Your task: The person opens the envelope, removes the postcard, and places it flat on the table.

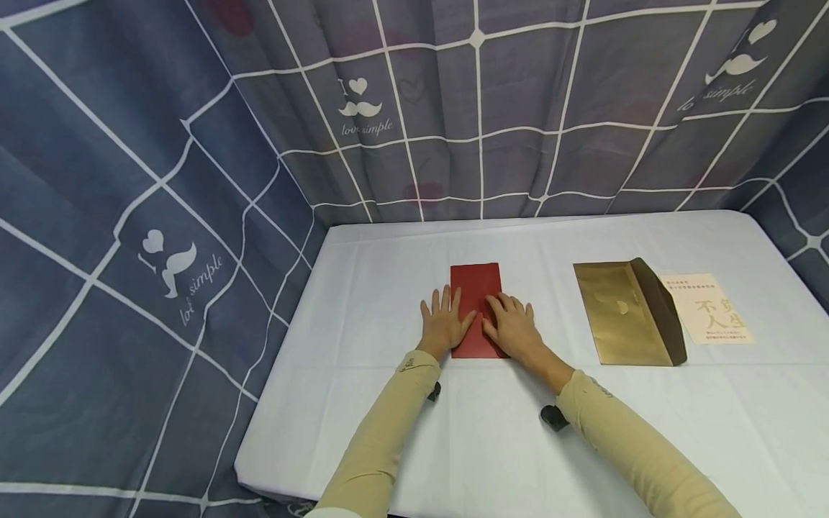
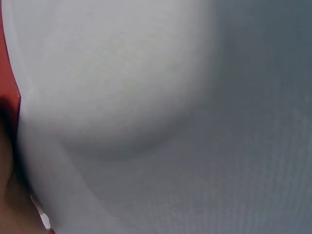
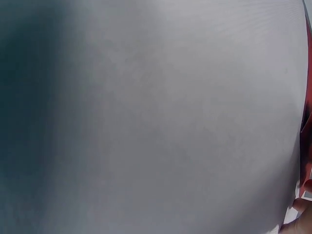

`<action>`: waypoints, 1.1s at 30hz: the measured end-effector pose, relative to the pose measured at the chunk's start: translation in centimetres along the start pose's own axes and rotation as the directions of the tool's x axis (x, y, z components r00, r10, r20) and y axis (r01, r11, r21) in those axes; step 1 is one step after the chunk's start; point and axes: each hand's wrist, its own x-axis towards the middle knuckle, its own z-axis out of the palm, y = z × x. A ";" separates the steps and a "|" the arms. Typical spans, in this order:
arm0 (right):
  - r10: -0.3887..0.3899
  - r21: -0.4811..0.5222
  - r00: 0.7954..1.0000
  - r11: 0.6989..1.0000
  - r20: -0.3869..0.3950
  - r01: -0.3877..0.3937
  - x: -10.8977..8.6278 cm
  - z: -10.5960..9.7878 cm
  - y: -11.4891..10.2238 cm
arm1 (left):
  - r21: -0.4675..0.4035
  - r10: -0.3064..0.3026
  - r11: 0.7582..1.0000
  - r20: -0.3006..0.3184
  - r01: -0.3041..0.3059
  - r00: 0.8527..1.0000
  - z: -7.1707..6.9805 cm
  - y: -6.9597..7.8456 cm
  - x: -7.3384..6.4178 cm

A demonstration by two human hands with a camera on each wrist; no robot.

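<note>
An upright red rectangle of paper, shaped like a red envelope (image 1: 476, 284), lies flat on the white table. My left hand (image 1: 443, 327) rests at its left edge, fingers spread and thumb reaching over the paper. From the right, my right hand (image 1: 518, 332) touches the paper's right side with loosely bent fingers; what lies under its palm is hidden. Only a red strip (image 2: 7, 68) and part of the hand show at the left wrist view's edge. In the right wrist view, fingertips (image 3: 303, 222) and a red sliver appear at the far right.
To the right lies a gold envelope (image 1: 618, 316), its dark-lined flap unfolded to the right. Beside it, partly under the flap, is a cream card (image 1: 715, 316) with printed characters. A grey gridded curtain (image 1: 427, 108) hangs behind and left of the white table (image 1: 376, 288).
</note>
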 end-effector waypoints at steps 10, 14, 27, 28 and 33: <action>-0.027 0.039 0.997 0.999 -0.067 0.029 -0.2 0.0 -0.1 | 0.000 -0.005 1.000 0.017 0.005 1.000 0.1 0.0 0.2; -0.003 0.030 1.000 1.000 -0.017 0.003 0.0 0.0 0.0 | 0.004 -0.004 1.000 0.021 0.004 1.000 0.2 0.0 0.4; 0.016 0.023 1.000 1.000 0.018 -0.016 0.0 -0.2 0.1 | -0.008 -0.005 1.000 0.046 0.005 0.999 0.4 -0.1 0.7; 0.017 0.024 1.000 1.000 0.020 -0.018 0.0 -0.2 0.1 | -0.007 -0.004 1.000 0.046 0.004 0.999 0.4 -0.1 0.7; 0.017 0.023 1.000 1.000 0.024 -0.018 0.1 -0.2 0.0 | -0.001 -0.001 1.000 0.026 0.001 1.000 0.2 0.0 0.4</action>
